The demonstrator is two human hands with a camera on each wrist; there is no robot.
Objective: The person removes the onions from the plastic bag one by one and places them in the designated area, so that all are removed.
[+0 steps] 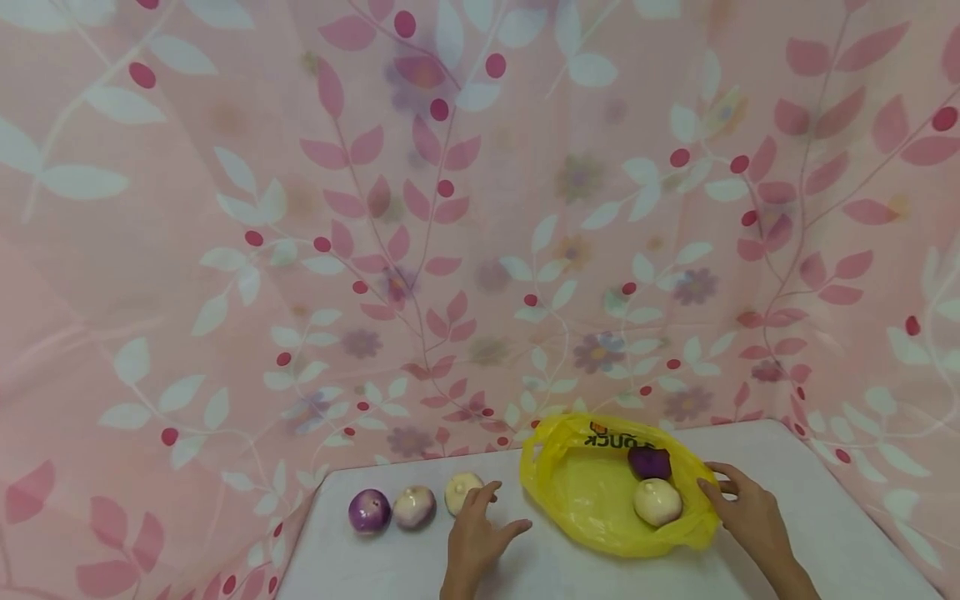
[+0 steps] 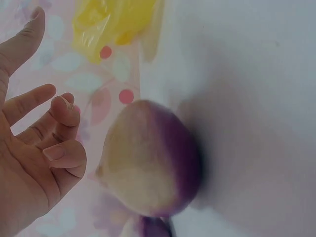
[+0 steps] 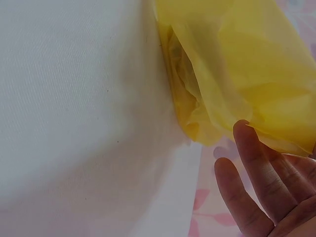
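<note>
My left hand [image 1: 477,533] hovers over the table, thumb spread and fingers loosely bent, holding nothing. Just beyond it is a pale turnip [image 1: 461,492], partly covered by the fingers in the head view. In the left wrist view a white-and-purple turnip [image 2: 143,158] sits beside the hand, apart from the fingers. My right hand [image 1: 750,508] pinches the right rim of a yellow plastic bag [image 1: 547,492], thumb toward its mouth and fingers outside. Inside the open bag lie a white turnip [image 1: 658,502] and, behind it, a dark purple one [image 1: 649,462].
Left of the pale turnip, a white-and-purple turnip [image 1: 414,507] and a mostly purple turnip [image 1: 369,511] continue the row. All rest on a white-covered table [image 1: 817,475]. A pink floral curtain [image 1: 480,250] hangs behind the table and along its sides.
</note>
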